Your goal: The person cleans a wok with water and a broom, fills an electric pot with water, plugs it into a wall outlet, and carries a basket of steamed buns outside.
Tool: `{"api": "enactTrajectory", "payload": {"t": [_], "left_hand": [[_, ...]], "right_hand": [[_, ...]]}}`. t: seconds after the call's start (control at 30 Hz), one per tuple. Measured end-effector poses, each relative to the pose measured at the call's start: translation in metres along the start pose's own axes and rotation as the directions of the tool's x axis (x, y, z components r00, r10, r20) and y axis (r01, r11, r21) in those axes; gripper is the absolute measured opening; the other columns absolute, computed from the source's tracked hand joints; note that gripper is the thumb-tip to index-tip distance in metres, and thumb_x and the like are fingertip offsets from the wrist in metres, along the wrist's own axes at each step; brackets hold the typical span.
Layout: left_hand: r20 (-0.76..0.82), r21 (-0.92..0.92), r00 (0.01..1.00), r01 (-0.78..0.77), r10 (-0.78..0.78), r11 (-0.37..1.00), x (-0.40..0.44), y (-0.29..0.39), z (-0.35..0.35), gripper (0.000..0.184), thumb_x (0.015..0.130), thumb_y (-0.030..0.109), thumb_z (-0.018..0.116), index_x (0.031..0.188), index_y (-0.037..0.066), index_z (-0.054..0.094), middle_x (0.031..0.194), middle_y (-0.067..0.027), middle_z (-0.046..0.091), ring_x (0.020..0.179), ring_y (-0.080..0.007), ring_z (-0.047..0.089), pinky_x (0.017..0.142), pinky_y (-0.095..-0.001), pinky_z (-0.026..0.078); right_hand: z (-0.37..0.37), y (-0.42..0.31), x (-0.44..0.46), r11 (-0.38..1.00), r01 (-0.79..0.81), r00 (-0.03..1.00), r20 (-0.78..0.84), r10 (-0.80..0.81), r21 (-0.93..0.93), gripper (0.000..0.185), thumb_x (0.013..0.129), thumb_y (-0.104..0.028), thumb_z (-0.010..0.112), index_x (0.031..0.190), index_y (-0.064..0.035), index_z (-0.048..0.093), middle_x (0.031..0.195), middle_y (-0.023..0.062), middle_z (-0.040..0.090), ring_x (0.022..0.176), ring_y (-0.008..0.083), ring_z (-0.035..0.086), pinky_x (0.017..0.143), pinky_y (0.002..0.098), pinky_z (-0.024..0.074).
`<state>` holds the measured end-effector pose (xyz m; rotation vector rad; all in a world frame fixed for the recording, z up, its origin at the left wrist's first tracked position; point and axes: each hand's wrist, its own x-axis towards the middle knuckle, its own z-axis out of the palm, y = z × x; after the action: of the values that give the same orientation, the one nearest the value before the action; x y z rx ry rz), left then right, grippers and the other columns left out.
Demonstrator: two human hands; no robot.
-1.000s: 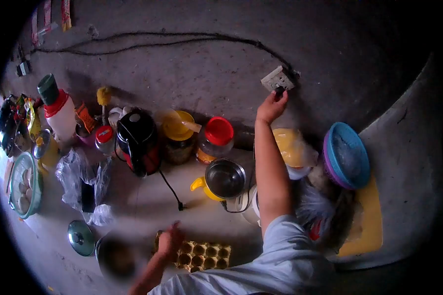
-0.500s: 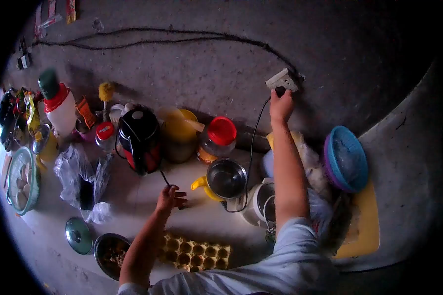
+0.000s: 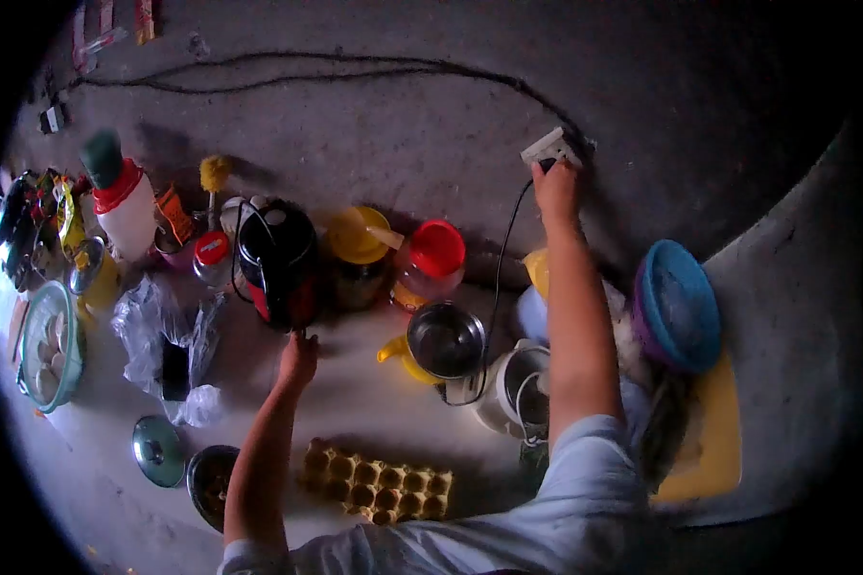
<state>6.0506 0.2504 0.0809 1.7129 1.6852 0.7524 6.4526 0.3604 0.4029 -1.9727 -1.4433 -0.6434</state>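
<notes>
My right hand (image 3: 557,189) is closed on a black plug (image 3: 546,165) at the wall socket (image 3: 550,146). From that plug a black cord (image 3: 501,264) hangs down to the metal cup (image 3: 446,340) with a yellow handle. My left hand (image 3: 299,359) is at the lower edge of the black and red kettle (image 3: 280,251), its fingers pressed together. What it holds, if anything, is too small and dark to make out. A black cord loops over the top of the kettle.
An egg tray (image 3: 379,487) lies near the front edge, beside a dark bowl (image 3: 211,484) and a glass lid (image 3: 158,450). Behind stand a red-lidded jar (image 3: 434,259) and a yellow-lidded jar (image 3: 357,240). Blue basket (image 3: 683,307) at right.
My left hand has moved from beside the loose cord up and left to the kettle, and a cord now loops over the kettle's top. My right hand has stayed at the socket.
</notes>
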Motion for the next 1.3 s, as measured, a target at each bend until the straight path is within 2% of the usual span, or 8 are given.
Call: {"api": "enactTrajectory", "payload": {"t": [0.2,0.4,0.5,0.63,0.87,1.07,1.17,1.3], "left_hand": [[-0.024,-0.407,0.982,0.164,-0.19,0.898,-0.028,0.014,-0.001,0.048,0.08,0.017,0.049,0.118,0.002,0.024,0.083,-0.015,0.057,0.074,-0.0245,0.056,0.067,-0.0354,0.042],[-0.059,-0.85,0.952,0.109,-0.299,0.516,-0.075,0.052,0.024,0.029,0.082,0.015,0.05,0.101,0.001,0.033,0.091,-0.0092,0.053,0.079,-0.0169,0.053,0.074,-0.0278,0.041],[0.042,-0.689,0.995,0.091,-0.085,0.719,-0.07,0.063,0.045,0.03,0.079,0.011,0.051,0.104,0.001,0.037,0.093,-0.0107,0.051,0.084,-0.0188,0.053,0.076,-0.0298,0.041],[-0.009,-0.126,0.897,-0.439,0.441,0.89,-0.027,0.086,0.064,0.056,0.071,0.013,0.058,0.119,0.004,0.033,0.113,-0.0171,0.045,0.103,-0.031,0.045,0.087,-0.0369,0.037],[0.493,-0.243,0.798,-0.257,0.347,0.935,-0.012,0.099,0.062,0.036,0.07,0.026,0.063,0.096,0.005,0.05,0.096,-0.0146,0.055,0.089,-0.0299,0.053,0.074,-0.0366,0.043],[0.329,-0.127,0.926,-0.152,0.186,0.98,-0.065,0.082,0.029,0.034,0.071,0.032,0.061,0.089,0.005,0.052,0.084,-0.0135,0.058,0.078,-0.0309,0.056,0.065,-0.0377,0.045],[0.249,-0.037,0.967,-0.039,0.047,0.999,-0.095,0.078,0.021,0.037,0.07,0.035,0.061,0.09,0.005,0.052,0.083,-0.0133,0.059,0.075,-0.0319,0.056,0.064,-0.039,0.045],[0.124,0.059,0.982,0.133,-0.139,0.989,-0.13,0.074,0.015,0.035,0.069,0.037,0.06,0.085,0.007,0.051,0.081,-0.0115,0.059,0.072,-0.0308,0.057,0.062,-0.0399,0.045]], "right_hand": [[-0.023,-0.009,-0.015,0.984,-0.139,0.981,0.117,0.152,-0.114,0.037,0.081,-0.032,0.041,0.084,0.0036,0.05,0.081,0.0243,0.056,0.078,0.0391,0.054,0.069,0.0439,0.043],[0.013,0.011,0.004,0.886,0.311,0.928,0.312,-0.204,-0.344,0.023,0.079,-0.017,0.042,0.088,0.0008,0.054,0.086,0.0202,0.057,0.078,0.0351,0.056,0.067,0.0405,0.0451],[0.034,0.013,0.0,0.995,0.01,0.999,-0.042,-0.014,-0.101,0.021,0.077,-0.012,0.043,0.08,0.0029,0.057,0.083,0.0196,0.057,0.074,0.0335,0.057,0.065,0.038,0.0458],[0.024,0.003,-0.001,0.923,0.221,0.973,0.132,-0.188,-0.315,0.02,0.075,-0.012,0.046,0.077,0.0041,0.058,0.079,0.0192,0.057,0.076,0.0309,0.057,0.066,0.0361,0.0467],[0.027,0.003,0.003,0.98,-0.031,0.988,0.14,0.059,-0.197,0.021,0.074,-0.014,0.049,0.08,0.0042,0.057,0.089,0.0226,0.056,0.084,0.0345,0.056,0.07,0.0377,0.0463],[0.04,0.014,0.018,0.987,-0.032,0.973,0.222,0.067,-0.156,0.024,0.075,-0.017,0.047,0.081,0.0048,0.056,0.093,0.0243,0.055,0.088,0.035,0.055,0.073,0.0413,0.0448],[0.005,-0.008,0.012,0.877,-0.477,0.751,0.549,0.368,0.065,0.032,0.075,-0.022,0.05,0.087,0.0074,0.054,0.081,0.0201,0.057,0.061,0.0258,0.058,0.053,0.0344,0.0451],[-0.017,-0.018,-0.086,0.82,-0.236,0.933,0.358,0.041,0.522,0.039,0.077,-0.03,0.053,0.099,0.0004,0.043,0.069,0.0127,0.053,0.046,0.0185,0.05,0.046,0.0297,0.0413]]}}
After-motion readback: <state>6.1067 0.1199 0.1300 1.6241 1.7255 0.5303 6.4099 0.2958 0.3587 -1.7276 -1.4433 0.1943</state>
